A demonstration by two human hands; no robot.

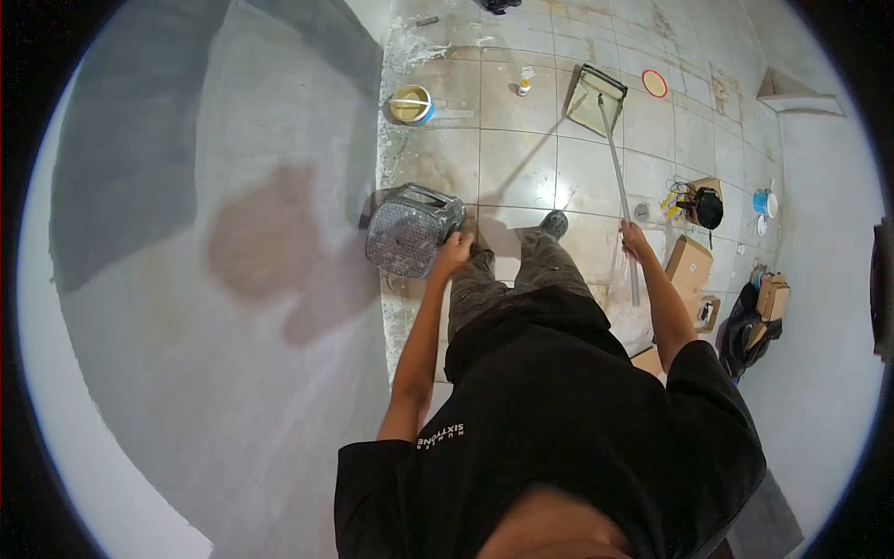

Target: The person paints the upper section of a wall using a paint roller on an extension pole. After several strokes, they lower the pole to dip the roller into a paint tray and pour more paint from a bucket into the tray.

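My right hand (634, 239) is closed around a long grey pole (618, 177). The pole slants up to a shallow, pale tray (587, 114) with a dark rim, and its far end rests at this tray. My left hand (453, 252) has its fingers curled in beside a grey, speckled, box-like object (410, 235) with a slot at its top. Whether the fingers grip its edge or something small is hidden. A bucket (427, 114) of yellowish content, with a bar across its top, stands beyond the box-like object.
Grey wall (270, 140) with darker patches rises at left. A small bottle (523, 88) and a red-rimmed disc (655, 84) lie ahead on the tiles (518, 168). At right are a black object (705, 207), a blue-white tub (765, 203), cardboard (688, 270) and a black bag (742, 331).
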